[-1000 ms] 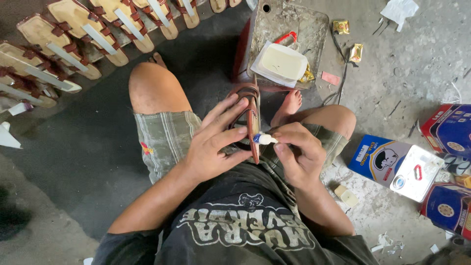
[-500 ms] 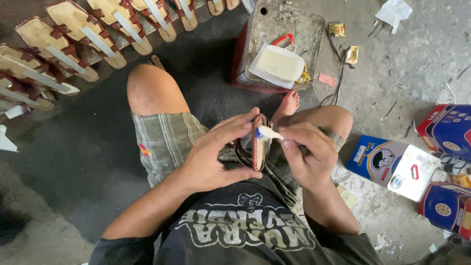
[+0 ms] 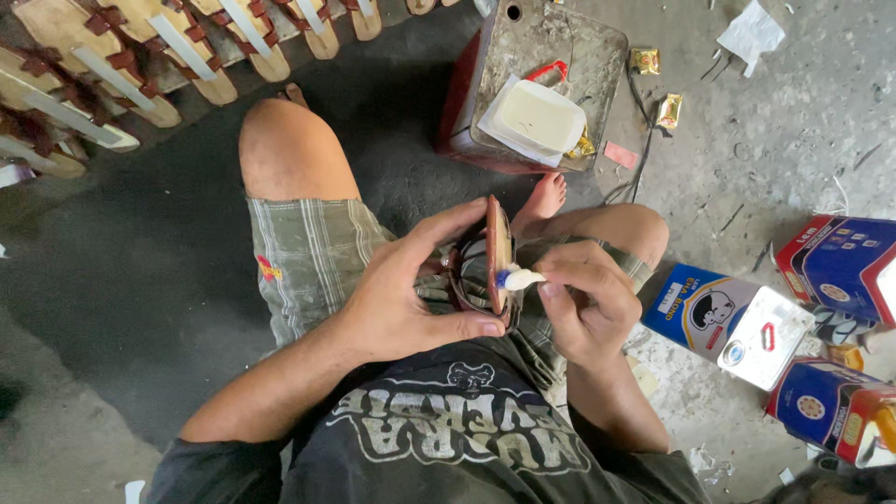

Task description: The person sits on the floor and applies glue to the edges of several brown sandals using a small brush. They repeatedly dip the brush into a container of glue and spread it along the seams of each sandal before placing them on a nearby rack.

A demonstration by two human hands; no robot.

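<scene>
I sit on the floor with my knees apart. My left hand grips a brown sandal held on edge over my lap, thumb under its near end and fingers curled over the far end. Dark straps hang from the sandal towards my palm. My right hand pinches a small glue-coated brush whose whitish tip touches the sandal's right side.
A square metal tin with a white glue tray on top stands beyond my foot. Several sandals with straps lie in a row at upper left. Blue and red tin cans sit at the right on the dirty concrete.
My left hand closed from spread fingers into a firm grip on the sandal. The sandal and brush shifted slightly nearer my body, with the brush now lower along the sole's side.
</scene>
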